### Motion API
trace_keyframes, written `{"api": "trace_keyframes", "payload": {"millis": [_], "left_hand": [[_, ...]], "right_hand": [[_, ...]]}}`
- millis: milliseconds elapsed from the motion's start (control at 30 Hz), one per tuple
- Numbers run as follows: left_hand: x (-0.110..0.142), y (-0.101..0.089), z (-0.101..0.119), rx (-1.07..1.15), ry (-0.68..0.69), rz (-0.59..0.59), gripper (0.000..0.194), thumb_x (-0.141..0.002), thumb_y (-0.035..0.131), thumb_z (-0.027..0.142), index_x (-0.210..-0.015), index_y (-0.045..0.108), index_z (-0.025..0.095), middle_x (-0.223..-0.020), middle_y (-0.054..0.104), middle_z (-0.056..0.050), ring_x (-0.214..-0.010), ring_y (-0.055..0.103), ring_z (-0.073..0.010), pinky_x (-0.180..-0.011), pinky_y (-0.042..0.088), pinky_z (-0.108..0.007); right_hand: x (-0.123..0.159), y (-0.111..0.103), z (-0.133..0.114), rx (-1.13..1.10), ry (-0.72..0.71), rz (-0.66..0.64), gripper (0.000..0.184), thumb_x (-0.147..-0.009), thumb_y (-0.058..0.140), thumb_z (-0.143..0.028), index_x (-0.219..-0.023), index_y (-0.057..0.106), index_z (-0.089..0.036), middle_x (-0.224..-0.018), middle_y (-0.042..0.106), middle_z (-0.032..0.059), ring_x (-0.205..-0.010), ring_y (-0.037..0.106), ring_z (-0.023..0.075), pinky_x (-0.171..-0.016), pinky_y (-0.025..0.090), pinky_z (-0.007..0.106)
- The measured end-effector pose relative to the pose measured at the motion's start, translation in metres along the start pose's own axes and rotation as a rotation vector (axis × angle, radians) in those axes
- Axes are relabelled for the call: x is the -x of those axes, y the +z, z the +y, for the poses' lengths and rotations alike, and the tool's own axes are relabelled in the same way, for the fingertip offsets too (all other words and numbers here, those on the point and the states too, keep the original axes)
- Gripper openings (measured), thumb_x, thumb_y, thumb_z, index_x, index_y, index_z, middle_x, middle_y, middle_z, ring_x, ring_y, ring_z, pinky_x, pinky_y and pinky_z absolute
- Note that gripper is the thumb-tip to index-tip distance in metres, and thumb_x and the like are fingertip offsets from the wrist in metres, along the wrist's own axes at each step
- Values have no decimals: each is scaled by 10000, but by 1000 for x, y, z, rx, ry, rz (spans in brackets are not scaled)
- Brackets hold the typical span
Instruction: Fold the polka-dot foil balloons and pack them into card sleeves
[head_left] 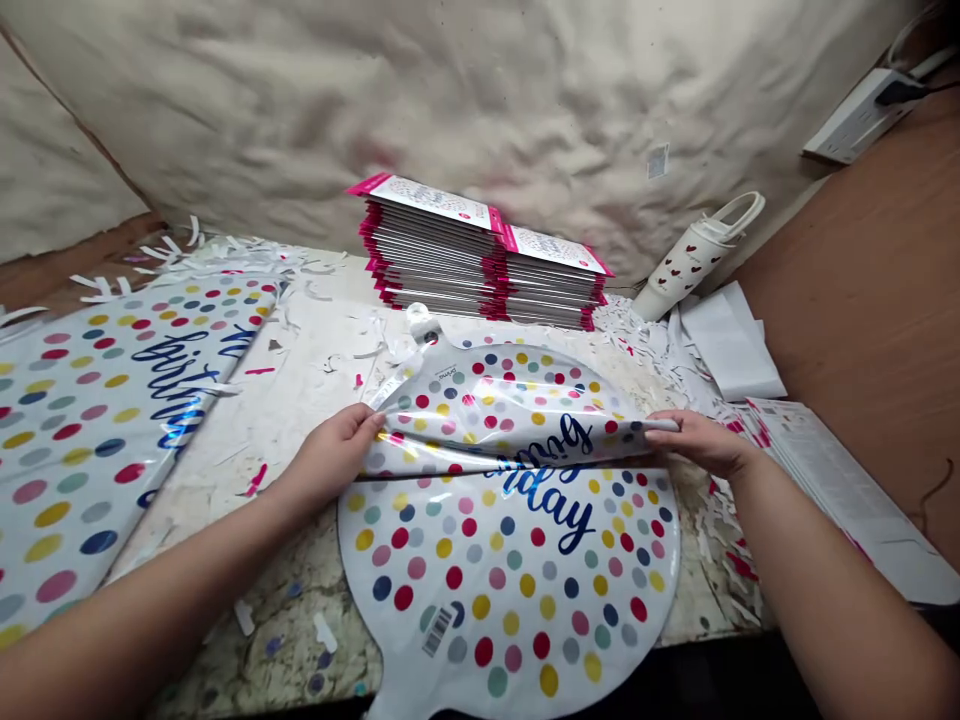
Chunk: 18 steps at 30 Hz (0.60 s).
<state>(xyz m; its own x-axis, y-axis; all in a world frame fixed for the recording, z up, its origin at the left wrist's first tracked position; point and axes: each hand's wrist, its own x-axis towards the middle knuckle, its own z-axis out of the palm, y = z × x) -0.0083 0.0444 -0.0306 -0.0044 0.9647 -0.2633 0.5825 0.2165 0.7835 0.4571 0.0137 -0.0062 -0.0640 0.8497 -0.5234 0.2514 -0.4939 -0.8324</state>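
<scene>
A flat round foil balloon (pixel 510 570), white with coloured dots and blue "birthday" lettering, lies on the marble tabletop in front of me. Its far half is folded over toward me. My left hand (pixel 337 450) pinches the fold at the balloon's left edge. My right hand (pixel 694 440) pinches the fold at its right edge. The balloon's neck and tag (pixel 424 325) point away from me.
A pile of the same dotted balloons (pixel 90 430) lies at the left. Two stacks of pink-edged cards (pixel 480 265) stand at the back. A heart-print cup (pixel 686 265) leans at the right, beside white paper sheets (pixel 731 345) and printed sheets (pixel 840 490). Paper scraps litter the table (pixel 300 390).
</scene>
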Motion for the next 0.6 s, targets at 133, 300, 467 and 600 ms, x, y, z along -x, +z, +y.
{"api": "trace_keyframes", "payload": {"millis": [133,300,467,600], "left_hand": [[1,1,-5,150,-60,-52,319,-713,575,517,-697,511,205,-542,497,57,-477,441,-112,-415,335,-186],[7,-6,4,375,-154,-149,342,-602,726,459,-704,528,200,-553,535,55,-488,485,-103,-431,379,-175],[2,-18,33,344,-137,-311,344,-599,732,457,-822,626,218,-741,644,9,-695,605,-159,-553,482,-210],[5,-17,45,217,-34,-199,340,-566,751,455,-693,627,164,-630,633,7,-541,539,-117,-470,417,-190]], "right_hand": [[-10,-4,4,-101,67,-1,285,-646,739,-402,-816,684,-180,-827,698,57,-834,633,206,-804,494,322],[-9,-7,8,-84,24,-9,276,-568,795,-338,-762,685,-175,-796,703,37,-778,644,204,-774,504,318],[6,-3,-11,-55,-53,-111,362,-534,811,-339,-810,680,-145,-782,693,45,-743,635,191,-702,499,288],[11,8,-33,-59,-133,-100,328,-626,740,-436,-732,662,-135,-678,663,36,-602,594,140,-565,465,246]]}}
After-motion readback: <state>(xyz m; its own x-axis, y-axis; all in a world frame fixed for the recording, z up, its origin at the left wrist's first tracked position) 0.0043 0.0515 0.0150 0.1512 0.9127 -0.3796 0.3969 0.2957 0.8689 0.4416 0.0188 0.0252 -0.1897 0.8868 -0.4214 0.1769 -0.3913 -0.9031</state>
